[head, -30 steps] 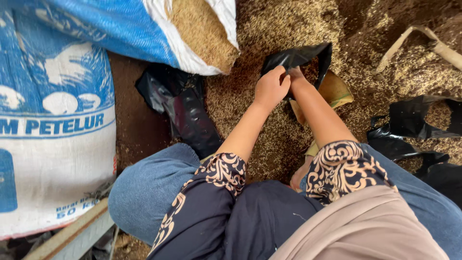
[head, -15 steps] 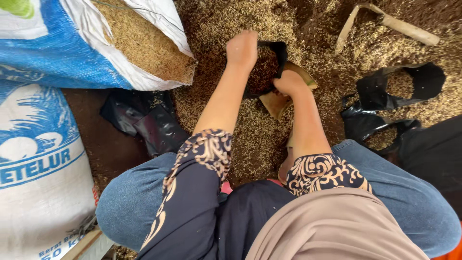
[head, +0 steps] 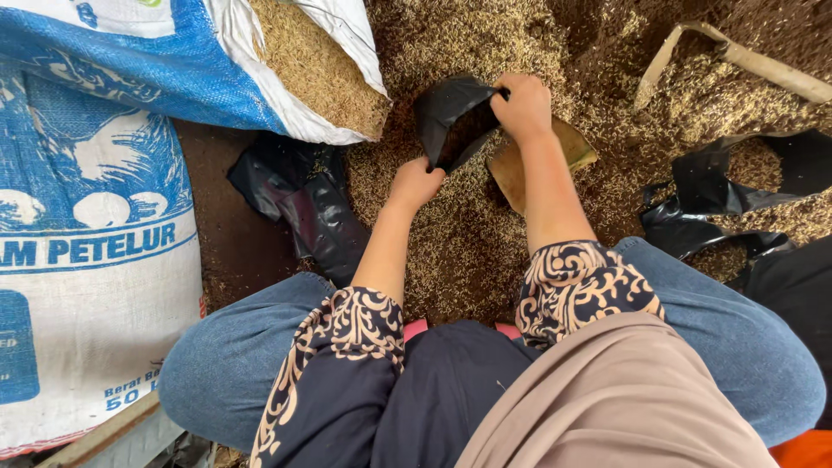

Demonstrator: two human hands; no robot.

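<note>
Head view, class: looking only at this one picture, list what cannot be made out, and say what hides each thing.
- Inside of the small black bag: its own folded wall shades it.
- Right hand fingertips: curled over the bag's rim.
- Tan scoop: partly behind the right forearm.
- White and blue sack: cut off by the left edge.
- Black bags at right: half buried in husks.
- Left hand grip: fingers hidden beneath.
</note>
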